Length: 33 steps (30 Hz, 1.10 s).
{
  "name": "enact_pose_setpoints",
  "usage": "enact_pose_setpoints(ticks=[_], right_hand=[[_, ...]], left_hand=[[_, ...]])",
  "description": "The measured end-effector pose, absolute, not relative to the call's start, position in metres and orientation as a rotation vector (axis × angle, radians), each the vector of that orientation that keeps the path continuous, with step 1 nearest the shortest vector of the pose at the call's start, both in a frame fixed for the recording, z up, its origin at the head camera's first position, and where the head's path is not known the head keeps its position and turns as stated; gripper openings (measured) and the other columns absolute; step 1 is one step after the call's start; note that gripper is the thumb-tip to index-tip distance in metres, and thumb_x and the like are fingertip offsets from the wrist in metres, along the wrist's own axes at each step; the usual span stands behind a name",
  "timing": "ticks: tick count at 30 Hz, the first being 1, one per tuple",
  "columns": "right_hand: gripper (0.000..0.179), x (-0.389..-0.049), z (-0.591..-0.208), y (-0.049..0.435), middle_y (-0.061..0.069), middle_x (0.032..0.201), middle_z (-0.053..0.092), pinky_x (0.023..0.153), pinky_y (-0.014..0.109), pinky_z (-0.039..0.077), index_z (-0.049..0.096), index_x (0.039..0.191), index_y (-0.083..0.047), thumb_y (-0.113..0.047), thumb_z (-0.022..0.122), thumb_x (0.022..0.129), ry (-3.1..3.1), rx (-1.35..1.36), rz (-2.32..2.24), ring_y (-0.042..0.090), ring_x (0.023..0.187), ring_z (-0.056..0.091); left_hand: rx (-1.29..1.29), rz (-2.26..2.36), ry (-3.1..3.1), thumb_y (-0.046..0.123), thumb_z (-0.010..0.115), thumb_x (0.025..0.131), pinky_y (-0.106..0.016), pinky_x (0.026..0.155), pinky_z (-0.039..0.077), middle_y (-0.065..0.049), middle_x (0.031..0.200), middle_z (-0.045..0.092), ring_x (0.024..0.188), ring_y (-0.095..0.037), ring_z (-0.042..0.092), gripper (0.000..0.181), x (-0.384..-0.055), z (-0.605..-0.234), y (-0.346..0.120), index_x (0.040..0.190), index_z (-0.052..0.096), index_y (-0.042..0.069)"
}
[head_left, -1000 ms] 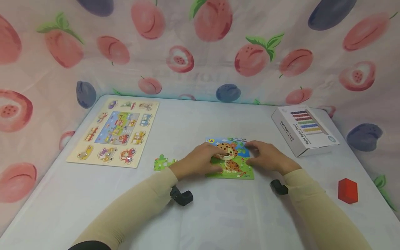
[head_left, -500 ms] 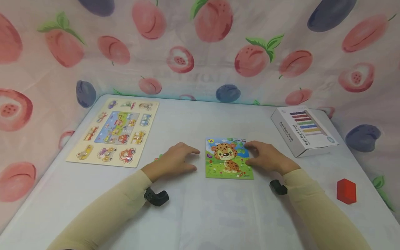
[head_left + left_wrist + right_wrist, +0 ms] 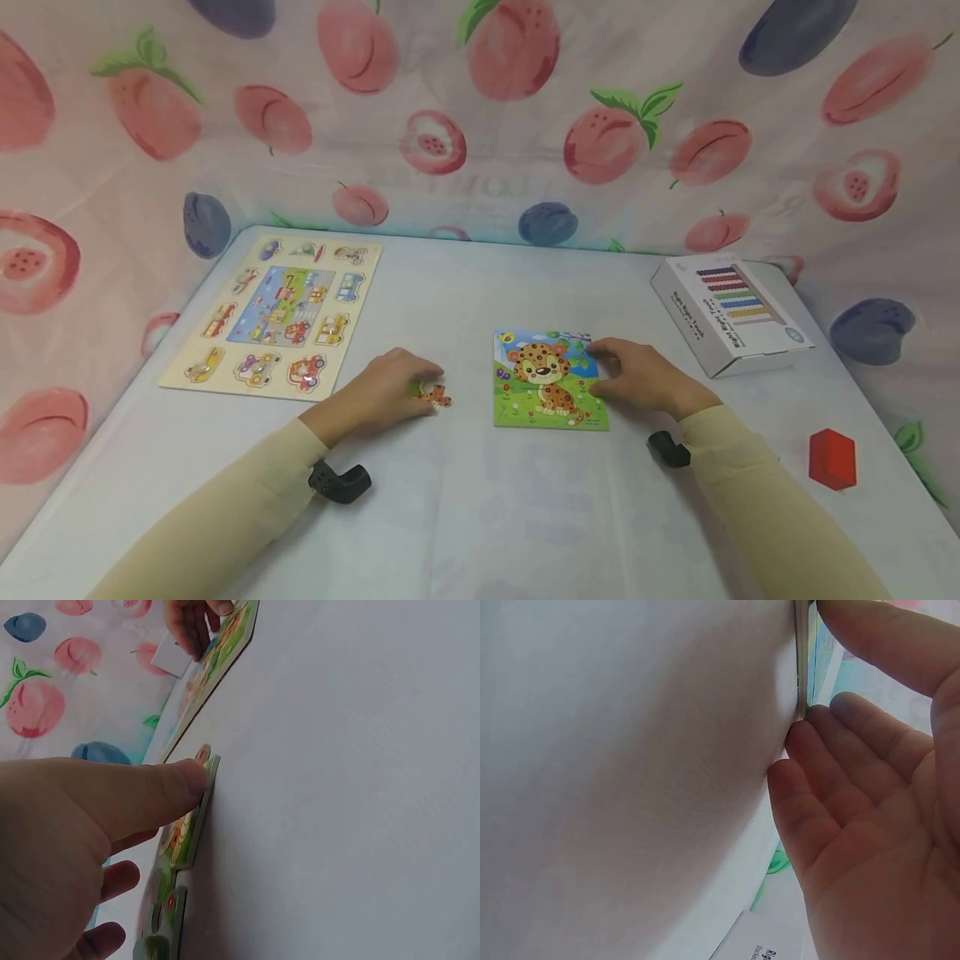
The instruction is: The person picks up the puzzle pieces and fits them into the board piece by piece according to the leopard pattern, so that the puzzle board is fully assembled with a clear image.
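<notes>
A square leopard jigsaw puzzle [image 3: 551, 381] lies flat at the middle of the table. At its right edge my right hand [image 3: 641, 379] rests, thumb and fingertips touching the side of the board, fingers loosely bent. To the left, apart from the board, my left hand [image 3: 378, 392] pinches a loose jigsaw piece [image 3: 437, 398] with orange spotted and green print. In the left wrist view the thumb [image 3: 193, 777] presses on that piece close to the table, and a second green piece [image 3: 172, 922] lies behind it. The left fingers partly cover these pieces.
A wooden vehicle peg puzzle [image 3: 341, 333] lies at the back left. Toward the back right stands a white box [image 3: 697, 304] with coloured rows printed on it. A red block [image 3: 832, 459] sits near the right side. Fruit-print cloth [image 3: 480, 100] hangs behind the table.
My left hand has left the leopard puzzle, moved left and taken hold of the loose piece, which has shifted slightly right. The right hand has stayed at the board's edge.
</notes>
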State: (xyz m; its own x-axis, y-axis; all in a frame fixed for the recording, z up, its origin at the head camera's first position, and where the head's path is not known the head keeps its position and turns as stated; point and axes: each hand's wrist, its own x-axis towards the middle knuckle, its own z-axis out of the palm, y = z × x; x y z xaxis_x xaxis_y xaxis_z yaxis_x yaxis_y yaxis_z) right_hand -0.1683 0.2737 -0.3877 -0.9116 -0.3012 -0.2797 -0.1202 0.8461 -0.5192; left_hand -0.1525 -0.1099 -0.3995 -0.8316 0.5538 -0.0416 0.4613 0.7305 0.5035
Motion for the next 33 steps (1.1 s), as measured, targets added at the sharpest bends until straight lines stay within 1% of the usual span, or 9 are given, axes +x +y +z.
enact_pose_setpoints(ticks=[5, 16, 27, 33], right_hand=[[0.066, -0.168, -0.387, 0.274, 0.021, 0.152, 0.042, 0.112, 0.06, 0.026, 0.048, 0.145, -0.004, -0.025, 0.075, 0.089, 2.666, -0.315, -0.727, 0.044, 0.142, 0.031], [0.066, -0.168, -0.387, 0.274, 0.021, 0.152, 0.041, 0.112, 0.06, 0.027, 0.048, 0.146, -0.004, -0.024, 0.075, 0.089, 2.671, -0.321, -0.725, 0.044, 0.141, 0.032], [0.066, -0.168, -0.388, 0.274, 0.021, 0.152, 0.041, 0.112, 0.059, 0.027, 0.048, 0.146, -0.004, -0.024, 0.076, 0.089, 2.671, -0.319, -0.741, 0.044, 0.141, 0.033], [0.067, -0.168, -0.389, 0.275, 0.021, 0.152, 0.041, 0.112, 0.06, 0.027, 0.048, 0.146, -0.004, -0.024, 0.076, 0.089, 2.671, -0.323, -0.745, 0.044, 0.141, 0.032]], left_hand=[[0.761, 0.721, 2.761, 0.024, 0.083, 0.084, -0.046, 0.1, 0.043, -0.006, 0.123, 0.066, 0.119, -0.027, 0.054, 0.047, -0.151, -0.4, -0.118, 0.125, 0.069, 0.008], [0.695, 0.743, 2.778, 0.025, 0.083, 0.084, -0.045, 0.095, 0.045, -0.003, 0.114, 0.067, 0.112, -0.025, 0.056, 0.039, -0.151, -0.404, -0.127, 0.118, 0.072, 0.01], [0.751, 0.755, 2.786, 0.027, 0.083, 0.083, -0.042, 0.092, 0.047, -0.001, 0.108, 0.066, 0.106, -0.021, 0.057, 0.035, -0.152, -0.404, -0.127, 0.112, 0.074, 0.01], [0.807, 0.831, 2.756, 0.028, 0.083, 0.083, -0.043, 0.095, 0.046, 0.0, 0.11, 0.065, 0.109, -0.022, 0.058, 0.034, -0.151, -0.405, -0.122, 0.112, 0.074, 0.012]])
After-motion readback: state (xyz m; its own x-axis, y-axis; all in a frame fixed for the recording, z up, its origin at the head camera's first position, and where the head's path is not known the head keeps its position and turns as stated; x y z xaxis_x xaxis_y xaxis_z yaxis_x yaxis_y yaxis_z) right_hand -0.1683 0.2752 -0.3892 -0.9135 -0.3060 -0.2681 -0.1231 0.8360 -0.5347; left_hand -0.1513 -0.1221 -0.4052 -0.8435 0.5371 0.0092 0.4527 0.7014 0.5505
